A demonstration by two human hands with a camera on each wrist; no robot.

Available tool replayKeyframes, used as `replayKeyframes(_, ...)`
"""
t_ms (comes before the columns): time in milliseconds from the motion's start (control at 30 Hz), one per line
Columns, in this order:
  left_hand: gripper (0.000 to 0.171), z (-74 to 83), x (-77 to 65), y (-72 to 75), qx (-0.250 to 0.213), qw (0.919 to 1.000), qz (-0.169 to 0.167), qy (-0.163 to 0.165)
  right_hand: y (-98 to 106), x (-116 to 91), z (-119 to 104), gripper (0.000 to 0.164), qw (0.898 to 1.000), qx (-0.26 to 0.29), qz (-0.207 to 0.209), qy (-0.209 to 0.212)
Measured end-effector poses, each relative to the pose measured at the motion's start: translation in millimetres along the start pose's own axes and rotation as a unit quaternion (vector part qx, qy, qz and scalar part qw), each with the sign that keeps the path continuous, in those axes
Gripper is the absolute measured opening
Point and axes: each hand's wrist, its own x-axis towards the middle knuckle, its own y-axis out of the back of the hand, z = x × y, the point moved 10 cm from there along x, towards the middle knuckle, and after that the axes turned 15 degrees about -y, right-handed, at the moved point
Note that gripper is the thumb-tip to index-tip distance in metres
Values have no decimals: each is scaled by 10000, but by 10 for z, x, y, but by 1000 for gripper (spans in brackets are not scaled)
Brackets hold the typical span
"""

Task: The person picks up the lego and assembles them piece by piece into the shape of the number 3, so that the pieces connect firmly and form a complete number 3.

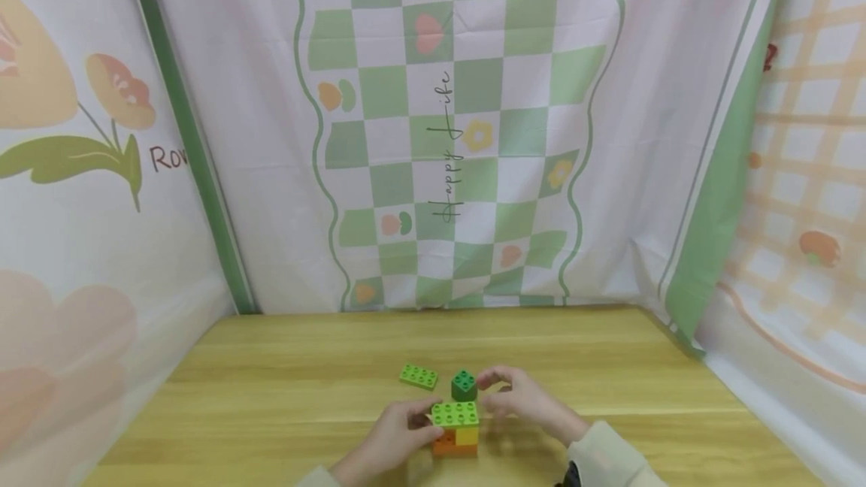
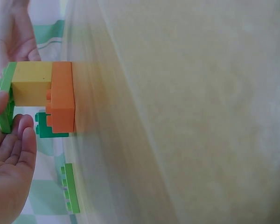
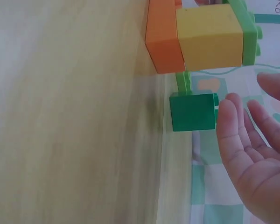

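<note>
A small stack stands on the table: an orange brick (image 2: 62, 98) at the bottom, a yellow brick (image 3: 209, 37) on one end of it, and a light green building plate (image 1: 455, 414) on top. My left hand (image 1: 398, 434) pinches the overhanging left end of that plate, thumb above and fingers beneath. Just behind the stack sits a dark green brick (image 1: 464, 386), studs up. My right hand (image 1: 524, 403) is to the right of this brick with relaxed, slightly bent fingers; nothing is in it. In the right wrist view its fingertips (image 3: 227, 112) are close to the studs; contact is unclear.
Another light green plate (image 1: 419, 376) lies flat on the wooden table (image 1: 304, 352), left of the dark green brick. A patterned curtain (image 1: 473, 171) hangs along the table's far edge, with printed cloth at both sides.
</note>
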Motion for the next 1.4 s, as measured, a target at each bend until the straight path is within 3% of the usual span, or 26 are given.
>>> replayKeyframes(267, 46, -8, 1, -3, -34, 9999, -19, 126, 68, 103, -5, 46, 9992, -108, 386, 5)
replayKeyframes(633, 46, -32, -1, -17, -230, 9994, -56, 258, 73, 207, 45, 52, 9981, -54, 610, -83)
replayKeyframes(1400, 43, -85, 24, -19, -121, 9998, -78, 109, -35, 379, 161, 52, 9969, 115, 596, -498)
